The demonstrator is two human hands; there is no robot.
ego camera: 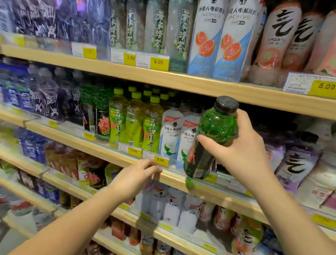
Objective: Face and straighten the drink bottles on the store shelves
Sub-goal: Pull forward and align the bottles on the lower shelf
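Fingers of the right hand (245, 152) curl round a green bottle (214, 128) with a black cap, thumb across its front, holding it tilted with the cap leaning right, off the shelf (179, 181) and in front of its edge. The bottle hangs just right of the white bottles (171, 135) that stand beside the green tea bottles (134, 121). The left hand (134, 176) holds nothing, its fingers stretched out, touching the shelf edge just below the yellow 6.00 price tag (161, 160).

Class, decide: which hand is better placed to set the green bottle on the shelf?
Right. The right hand grips the green bottle by the shelf; the left hand only touches its edge, holding nothing.
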